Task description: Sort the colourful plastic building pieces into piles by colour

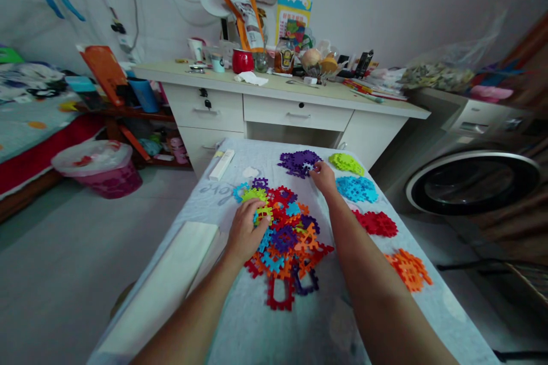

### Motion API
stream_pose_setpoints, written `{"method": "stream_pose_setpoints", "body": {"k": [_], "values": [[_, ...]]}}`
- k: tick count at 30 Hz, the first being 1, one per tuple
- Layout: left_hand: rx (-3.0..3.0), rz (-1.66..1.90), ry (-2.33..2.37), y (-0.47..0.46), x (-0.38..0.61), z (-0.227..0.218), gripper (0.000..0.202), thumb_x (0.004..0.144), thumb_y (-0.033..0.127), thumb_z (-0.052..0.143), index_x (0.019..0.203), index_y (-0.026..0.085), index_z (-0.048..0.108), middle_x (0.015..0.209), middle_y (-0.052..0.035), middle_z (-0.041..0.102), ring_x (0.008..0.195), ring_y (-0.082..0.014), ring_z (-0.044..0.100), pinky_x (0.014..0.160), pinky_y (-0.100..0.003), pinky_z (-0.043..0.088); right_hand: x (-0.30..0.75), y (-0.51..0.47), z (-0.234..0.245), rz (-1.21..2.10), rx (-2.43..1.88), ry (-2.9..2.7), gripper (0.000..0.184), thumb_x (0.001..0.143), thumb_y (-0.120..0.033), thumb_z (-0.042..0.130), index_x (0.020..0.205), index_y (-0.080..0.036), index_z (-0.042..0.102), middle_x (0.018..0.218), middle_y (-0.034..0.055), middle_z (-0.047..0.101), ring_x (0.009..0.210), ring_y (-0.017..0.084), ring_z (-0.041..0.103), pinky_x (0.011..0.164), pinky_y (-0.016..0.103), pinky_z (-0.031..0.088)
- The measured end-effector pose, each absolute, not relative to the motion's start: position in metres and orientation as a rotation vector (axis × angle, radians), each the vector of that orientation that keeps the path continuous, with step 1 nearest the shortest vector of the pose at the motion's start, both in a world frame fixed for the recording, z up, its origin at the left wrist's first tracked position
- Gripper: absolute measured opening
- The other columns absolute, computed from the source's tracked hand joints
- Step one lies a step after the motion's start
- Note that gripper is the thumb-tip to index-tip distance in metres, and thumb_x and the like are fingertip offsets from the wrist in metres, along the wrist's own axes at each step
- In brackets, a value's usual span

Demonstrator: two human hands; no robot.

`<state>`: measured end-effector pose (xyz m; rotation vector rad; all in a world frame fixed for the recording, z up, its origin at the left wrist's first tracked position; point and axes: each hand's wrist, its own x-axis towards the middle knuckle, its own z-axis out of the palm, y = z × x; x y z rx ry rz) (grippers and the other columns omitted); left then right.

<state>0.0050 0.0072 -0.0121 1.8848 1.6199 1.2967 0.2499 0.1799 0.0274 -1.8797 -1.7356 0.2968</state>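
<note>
A mixed heap of plastic interlocking pieces (285,236) in red, orange, blue, purple and yellow-green lies mid-table. At its left side, my left hand (247,229) has its fingers curled round a yellow-green interlocking piece (264,217). My right hand (324,178) reaches to the near right edge of a purple pile (297,161), fingertips pinched on a purple interlocking piece (307,167). Sorted piles run down the right side: yellow-green (346,163), light blue (357,189), red (377,223) and orange (411,270).
A long white board (171,274) lies along the table's left edge, and a small white bar (222,165) at the far left. Beyond stands a cluttered desk (274,86). A washing machine (471,148) is on the right, a pink bin (103,174) on the left floor.
</note>
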Motion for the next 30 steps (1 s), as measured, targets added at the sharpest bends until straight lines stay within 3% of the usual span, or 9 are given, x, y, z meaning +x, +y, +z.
{"method": "stream_pose_setpoints", "body": {"k": [6, 9, 13, 17, 21, 30], "values": [[1.884, 1.305, 1.594, 0.007, 0.005, -0.011, 0.027, 0.086, 0.031, 0.056, 0.11, 0.02, 0.062, 0.118, -0.0094, 0.062, 0.116, -0.024, 0.057, 0.106, -0.045, 0.043, 0.259, 0.138, 0.042, 0.782, -1.725, -2.099, 0.02, 0.078, -0.022, 0.063, 0.095, -0.015, 0.071, 0.073, 0.0011, 0.067, 0.066, 0.013, 0.058, 0.064, 0.023, 0.044], [1.876, 1.309, 1.599, 0.007, 0.005, -0.012, 0.027, 0.085, 0.031, 0.057, 0.11, 0.021, 0.062, 0.119, -0.009, 0.062, 0.116, -0.0242, 0.057, 0.106, -0.045, 0.044, 0.258, 0.121, 0.053, 0.979, -1.653, -2.313, 0.014, 0.075, -0.022, 0.065, 0.085, -0.016, 0.073, 0.07, -0.0008, 0.066, 0.06, 0.01, 0.055, 0.06, 0.022, 0.042], [1.867, 1.323, 1.594, 0.007, 0.005, -0.013, 0.026, 0.085, 0.031, 0.056, 0.109, 0.021, 0.062, 0.117, -0.0086, 0.063, 0.114, -0.0238, 0.057, 0.105, -0.044, 0.044, 0.25, 0.105, 0.066, 1.026, -1.715, -2.439, 0.014, 0.073, -0.024, 0.07, 0.085, -0.016, 0.071, 0.071, -0.0008, 0.066, 0.06, 0.01, 0.055, 0.057, 0.021, 0.041], [1.854, 1.353, 1.601, 0.008, 0.005, -0.014, 0.026, 0.086, 0.029, 0.054, 0.109, 0.02, 0.062, 0.117, -0.0087, 0.062, 0.115, -0.0234, 0.057, 0.106, -0.044, 0.044, 0.243, 0.095, 0.075, 1.115, -1.881, -2.4, 0.027, 0.073, -0.025, 0.072, 0.097, -0.017, 0.065, 0.079, 0.0024, 0.067, 0.057, 0.01, 0.056, 0.052, 0.021, 0.043], [1.847, 1.355, 1.624, 0.007, 0.006, -0.014, 0.026, 0.087, 0.03, 0.053, 0.11, 0.021, 0.061, 0.121, -0.0092, 0.06, 0.119, -0.0235, 0.055, 0.108, -0.045, 0.042, 0.239, 0.088, 0.078, 1.14, -1.91, -2.297, 0.035, 0.066, -0.026, 0.078, 0.095, -0.019, 0.06, 0.09, 0.0052, 0.068, 0.06, 0.012, 0.06, 0.052, 0.022, 0.046], [1.844, 1.382, 1.657, 0.005, 0.007, -0.013, 0.029, 0.088, 0.033, 0.055, 0.113, 0.021, 0.061, 0.123, -0.0104, 0.057, 0.12, -0.0247, 0.054, 0.109, -0.047, 0.041, 0.238, 0.083, 0.07, 0.865, -1.867, -2.427, 0.036, 0.06, -0.02, 0.081, 0.088, -0.02, 0.059, 0.078, 0.0004, 0.065, 0.062, 0.012, 0.056, 0.054, 0.021, 0.039]]}}
